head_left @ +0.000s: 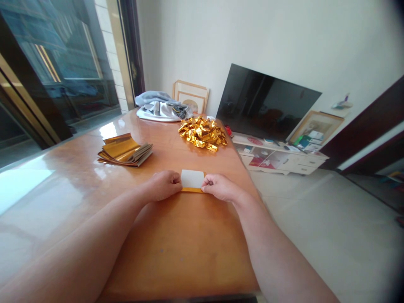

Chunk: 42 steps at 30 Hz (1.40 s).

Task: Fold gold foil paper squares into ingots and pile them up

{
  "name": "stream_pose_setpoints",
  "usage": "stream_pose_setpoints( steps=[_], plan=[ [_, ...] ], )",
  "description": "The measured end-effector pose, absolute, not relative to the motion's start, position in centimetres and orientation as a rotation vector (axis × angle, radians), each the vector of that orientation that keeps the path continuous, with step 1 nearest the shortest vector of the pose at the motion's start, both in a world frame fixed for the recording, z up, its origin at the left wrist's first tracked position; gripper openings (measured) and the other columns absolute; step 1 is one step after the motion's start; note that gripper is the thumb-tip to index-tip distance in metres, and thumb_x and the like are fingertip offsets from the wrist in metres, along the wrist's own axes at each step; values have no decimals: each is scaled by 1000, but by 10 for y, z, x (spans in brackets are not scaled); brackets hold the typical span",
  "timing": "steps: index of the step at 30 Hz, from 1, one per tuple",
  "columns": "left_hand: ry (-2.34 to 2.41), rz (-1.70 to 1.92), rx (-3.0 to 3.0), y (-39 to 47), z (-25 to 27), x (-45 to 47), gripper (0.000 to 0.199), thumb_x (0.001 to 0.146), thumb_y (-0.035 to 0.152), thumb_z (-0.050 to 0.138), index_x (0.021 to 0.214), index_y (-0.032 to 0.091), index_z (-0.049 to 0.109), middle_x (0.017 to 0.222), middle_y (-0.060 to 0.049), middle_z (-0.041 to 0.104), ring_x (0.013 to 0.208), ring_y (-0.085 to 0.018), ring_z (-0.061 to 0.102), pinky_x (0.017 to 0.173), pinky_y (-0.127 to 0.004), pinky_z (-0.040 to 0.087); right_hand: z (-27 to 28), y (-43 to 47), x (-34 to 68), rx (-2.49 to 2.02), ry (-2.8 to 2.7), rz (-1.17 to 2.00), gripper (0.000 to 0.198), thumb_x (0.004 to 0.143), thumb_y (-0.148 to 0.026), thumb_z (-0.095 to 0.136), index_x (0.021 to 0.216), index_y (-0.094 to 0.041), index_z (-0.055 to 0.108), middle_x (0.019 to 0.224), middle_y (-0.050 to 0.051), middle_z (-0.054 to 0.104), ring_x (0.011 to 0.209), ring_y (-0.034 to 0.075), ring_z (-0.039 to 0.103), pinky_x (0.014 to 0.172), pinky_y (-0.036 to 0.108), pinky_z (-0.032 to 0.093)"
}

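A small sheet of gold foil paper (192, 179) lies on the wooden table, its pale back facing up and a gold strip folded along the near edge. My left hand (166, 185) pinches the left end of that strip, fingers curled. At the right end, my right hand (219, 186) grips the same edge between thumb and fingers. Beyond my left hand rests a stack of gold paper sheets (124, 150), loosely curled. A heap of folded gold foil pieces (203, 134) sits farther back, near the table's right edge.
Bundled grey-blue cloth (160, 105) lies at the far end of the wooden table (176, 252), with picture frames (191, 94) leaning behind it. To the right, a television (267, 103) stands over a white cabinet (280, 160). A glass door (63, 63) is on the left.
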<state>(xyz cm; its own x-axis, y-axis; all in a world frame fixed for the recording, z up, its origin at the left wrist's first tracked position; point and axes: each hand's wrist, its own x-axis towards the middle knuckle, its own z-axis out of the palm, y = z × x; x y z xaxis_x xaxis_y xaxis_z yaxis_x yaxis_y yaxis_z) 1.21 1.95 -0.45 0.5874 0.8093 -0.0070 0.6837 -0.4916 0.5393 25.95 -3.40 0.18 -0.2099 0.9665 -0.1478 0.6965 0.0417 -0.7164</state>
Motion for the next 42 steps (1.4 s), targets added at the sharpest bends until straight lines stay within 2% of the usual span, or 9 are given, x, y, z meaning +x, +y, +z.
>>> stream_pose_setpoints(
  steps=[24,28,31,33,35,42],
  plan=[
    [1238,358,2542,16,-3,16,17,78,35,59,69,21,60,75,-2,64,66,-17,55,57,-28,31,3,-35,255,-1728,-1921,958,5,74,-16,66,79,-17,66,70,-3,63,63,11,53,57,19,37],
    [1186,397,2609,12,0,16,12,80,31,60,86,22,65,84,-2,67,78,-21,58,67,-30,35,4,-35,254,-1733,-1923,959,6,74,-17,65,80,-17,66,70,-3,63,61,10,52,55,19,36],
    [1078,453,2678,6,4,18,25,85,22,54,104,28,69,92,-3,67,90,-23,59,79,-33,37,4,-35,254,-1731,-1935,954,6,74,-16,64,80,-17,66,70,-4,62,61,10,52,54,19,35],
    [970,444,2734,2,7,19,35,87,16,49,109,32,71,95,-4,65,94,-23,58,83,-34,37,5,-35,253,-1733,-1940,944,7,75,-15,63,81,-17,65,71,-3,62,61,10,52,53,20,34],
    [887,409,2787,-1,10,21,38,90,16,48,110,35,74,93,-5,63,93,-23,57,82,-34,37,6,-36,253,-1739,-1945,926,7,75,-15,62,82,-17,65,72,-3,63,61,10,52,53,20,34],
    [821,321,2925,-8,17,25,31,96,30,49,110,37,76,84,-6,57,86,-22,52,75,-34,33,9,-38,252,-1761,-1919,932,9,76,-14,63,85,-17,64,74,-3,63,64,10,54,54,20,34]
  ],
)
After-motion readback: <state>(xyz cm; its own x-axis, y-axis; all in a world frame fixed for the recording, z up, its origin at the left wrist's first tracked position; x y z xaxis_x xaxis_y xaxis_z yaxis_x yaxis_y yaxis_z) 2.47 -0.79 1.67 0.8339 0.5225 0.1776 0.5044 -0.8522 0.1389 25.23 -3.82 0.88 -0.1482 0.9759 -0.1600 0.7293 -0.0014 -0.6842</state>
